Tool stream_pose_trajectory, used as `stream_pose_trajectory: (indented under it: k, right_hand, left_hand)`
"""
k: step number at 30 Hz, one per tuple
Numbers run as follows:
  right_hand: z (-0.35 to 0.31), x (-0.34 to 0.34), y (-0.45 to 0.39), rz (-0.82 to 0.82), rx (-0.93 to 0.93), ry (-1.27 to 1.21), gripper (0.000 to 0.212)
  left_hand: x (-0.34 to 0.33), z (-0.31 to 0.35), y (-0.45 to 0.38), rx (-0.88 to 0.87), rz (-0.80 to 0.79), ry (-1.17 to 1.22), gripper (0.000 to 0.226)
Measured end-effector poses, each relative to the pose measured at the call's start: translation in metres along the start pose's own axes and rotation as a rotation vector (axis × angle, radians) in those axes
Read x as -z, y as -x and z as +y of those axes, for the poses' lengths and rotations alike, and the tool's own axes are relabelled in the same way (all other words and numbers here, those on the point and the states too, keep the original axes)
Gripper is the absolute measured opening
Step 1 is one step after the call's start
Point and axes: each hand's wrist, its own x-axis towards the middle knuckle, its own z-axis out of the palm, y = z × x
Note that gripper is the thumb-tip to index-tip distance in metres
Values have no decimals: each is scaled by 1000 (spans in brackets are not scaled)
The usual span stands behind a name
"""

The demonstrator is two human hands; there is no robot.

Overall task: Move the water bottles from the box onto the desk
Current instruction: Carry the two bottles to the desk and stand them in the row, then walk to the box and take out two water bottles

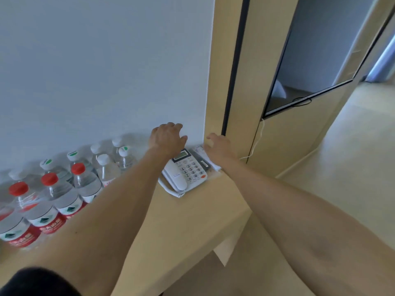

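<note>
Head view: the water bottles (pixel 64 184) stand upright in rows on the left of the table (pixel 171 221), against the wall (pixel 96 71), the nearest ones red-capped with red labels, the farther ones white-capped. They look full, so I judge each one fairly heavy for its size, with thin, smooth plastic walls that give under a squeeze; the firmest hold is probably round the middle at the label, or the neck just under the cap.

The left hand (pixel 167 136) reaches over the far end of a white telephone (pixel 184 170), its fingers loosely spread and holding nothing. The right hand (pixel 218 146) hovers just beside the telephone over a white paper (pixel 208 159), fingers relaxed and likewise empty.

No box shows anywhere here. The nearest bottles are cut off at the left edge, so their count is uncertain, and the far labels are too blurred to read. Both hands' fingertips are turned away, partly hidden.
</note>
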Motion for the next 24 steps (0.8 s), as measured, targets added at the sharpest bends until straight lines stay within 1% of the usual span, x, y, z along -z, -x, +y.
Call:
stream_pose_trajectory:
  k: [9,13,18,24]
  right_hand:
    - [143,104,48,104,-252,87,43]
    - [220,155,88,167,-354,72,47]
    - [314,214,144,238,-493,84,46]
    - [410,280,214,309,-666,110,49]
  left_hand:
    - [-41,165,-8,-253,-110,-1,45]
    - [-59,256,-8,-344,-159,-12,50]
    - [-79,377,3,-463,-200,-22,53]
    - [-99,509,20,-601,-218,76,54]
